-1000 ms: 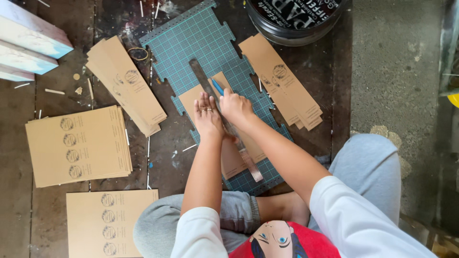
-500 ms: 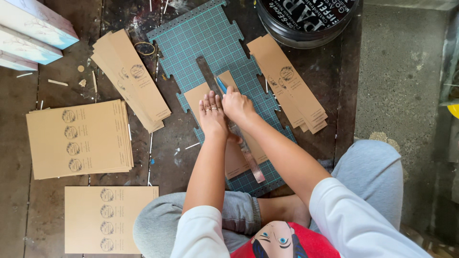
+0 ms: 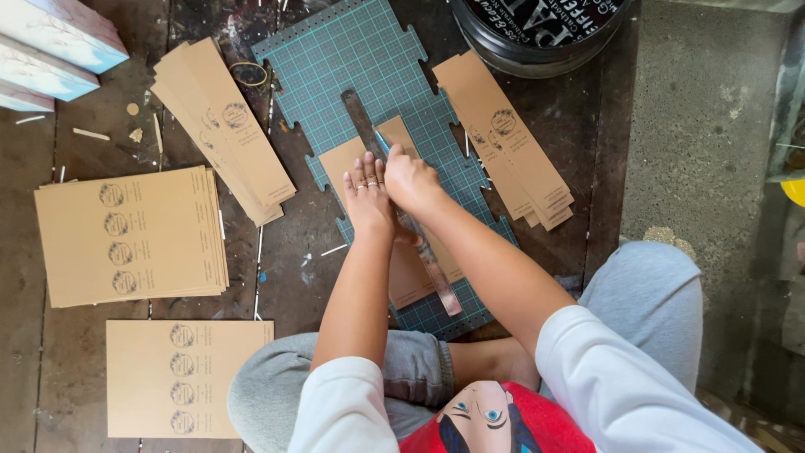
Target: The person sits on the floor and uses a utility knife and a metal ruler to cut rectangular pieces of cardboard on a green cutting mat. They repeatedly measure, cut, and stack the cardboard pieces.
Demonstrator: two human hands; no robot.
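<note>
Left hand: the left hand (image 3: 369,195) lies flat, fingers spread and grasping nothing, pressing down on the metal ruler (image 3: 401,201) and the brown card sheet (image 3: 394,218) under it.
Right hand: the right hand (image 3: 409,178) is clenched round a blue cutting knife (image 3: 380,141), its tip at the ruler's edge.
Card sheet: on the green cutting mat (image 3: 352,59), straight ahead of the knees.
Ruler: slanting across the sheet, far end up on the mat.
Strips: cut card strips stacked to the right (image 3: 507,138) and the left (image 3: 222,126) of the mat.
Uncut sheets: two printed stacks, one far left (image 3: 130,235), one nearer (image 3: 180,377).
Top edge: a black bucket (image 3: 537,33).
</note>
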